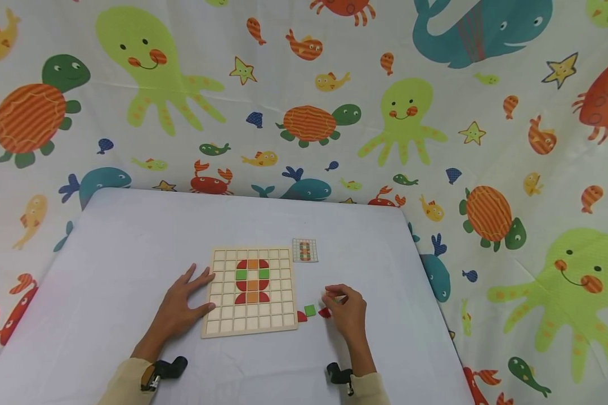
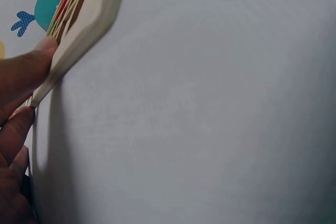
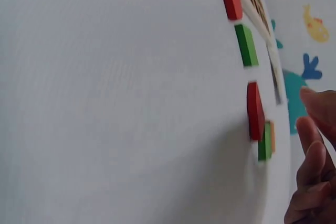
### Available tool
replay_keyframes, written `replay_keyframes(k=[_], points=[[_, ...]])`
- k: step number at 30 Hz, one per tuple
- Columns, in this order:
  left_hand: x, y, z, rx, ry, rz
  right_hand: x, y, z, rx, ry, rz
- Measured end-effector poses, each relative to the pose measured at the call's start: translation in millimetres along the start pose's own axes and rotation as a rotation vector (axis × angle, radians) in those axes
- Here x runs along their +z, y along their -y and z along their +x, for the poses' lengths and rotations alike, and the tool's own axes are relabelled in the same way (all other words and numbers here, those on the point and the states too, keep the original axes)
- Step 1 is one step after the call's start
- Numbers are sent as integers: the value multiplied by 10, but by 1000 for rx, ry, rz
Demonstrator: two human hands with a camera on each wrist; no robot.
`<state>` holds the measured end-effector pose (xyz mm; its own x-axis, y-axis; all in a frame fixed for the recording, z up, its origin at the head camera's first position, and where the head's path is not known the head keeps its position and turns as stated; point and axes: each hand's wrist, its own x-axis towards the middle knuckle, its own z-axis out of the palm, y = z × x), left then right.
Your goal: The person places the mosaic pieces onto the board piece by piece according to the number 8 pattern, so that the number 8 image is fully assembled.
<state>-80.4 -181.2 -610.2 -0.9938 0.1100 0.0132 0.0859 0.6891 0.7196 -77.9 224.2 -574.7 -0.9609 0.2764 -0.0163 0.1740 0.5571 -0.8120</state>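
A square wooden grid board (image 1: 240, 324) lies on the table, with red, orange and green tiles (image 1: 253, 285) in its middle columns. My left hand (image 1: 178, 304) has its fingers spread and touches the board's left edge; in the left wrist view a fingertip (image 2: 47, 45) rests at that edge. To the right of the board, my right hand (image 1: 348, 311) hovers over loose pieces, fingers loosely bent. Nothing shows between its fingertips in the right wrist view. Near it lie a red piece (image 3: 255, 111), a green piece (image 3: 247, 45), another red piece (image 3: 231, 0) and an orange piece (image 3: 273, 136).
A small card (image 1: 304, 250) with a grid and a coloured pattern lies by the board's upper right corner. White cloth covers the table (image 1: 132, 242). Behind it hangs a curtain (image 1: 273, 84) printed with sea animals. A black camera is worn on each wrist.
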Motion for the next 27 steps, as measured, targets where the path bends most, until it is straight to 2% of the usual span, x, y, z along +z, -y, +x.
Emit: replay_keyframes(k=[9, 18, 27], points=[[-4, 2, -6, -4, 0, 4, -108, -195, -35, 58, -57, -102], [-9, -27, -14, -11, -3, 5, -50, -167, -72, 140, -24, -201], [-14, -38, -21, -16, 3, 7, -56, -132, -66, 128, -7, -233]])
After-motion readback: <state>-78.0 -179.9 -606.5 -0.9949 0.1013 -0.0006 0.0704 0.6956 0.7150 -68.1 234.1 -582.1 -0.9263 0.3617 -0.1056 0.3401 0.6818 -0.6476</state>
